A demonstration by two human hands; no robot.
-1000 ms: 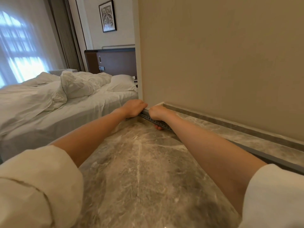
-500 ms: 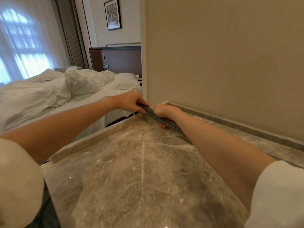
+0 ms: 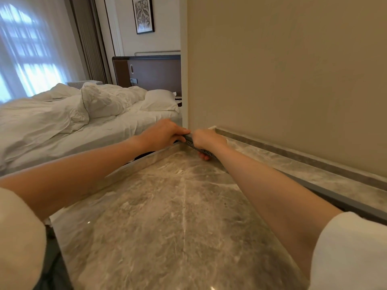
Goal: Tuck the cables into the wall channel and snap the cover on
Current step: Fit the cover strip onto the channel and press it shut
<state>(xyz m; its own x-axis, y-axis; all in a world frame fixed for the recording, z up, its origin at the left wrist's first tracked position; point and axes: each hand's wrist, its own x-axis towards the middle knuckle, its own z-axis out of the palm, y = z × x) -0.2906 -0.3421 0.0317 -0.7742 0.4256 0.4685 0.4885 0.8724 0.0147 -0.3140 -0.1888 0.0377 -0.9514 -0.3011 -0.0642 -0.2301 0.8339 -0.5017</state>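
Note:
A long grey slotted cable channel lies along the marble countertop, parallel to the beige wall. Its far end sits at the counter's far left corner. There my left hand grips the very end of the channel, fingers curled over its top. My right hand grips it just beside the left hand, fingers wrapped round and a fingertip showing underneath. My right forearm hides the middle stretch of the channel. No cables show.
A low marble upstand runs along the wall's foot behind the channel. Past the counter's left edge stands an unmade bed with white bedding and a brown headboard. A curtained window is far left.
The view has shifted and my left arm has lifted and swung rightward. Both hands keep their grip on the channel's far end at the counter corner.

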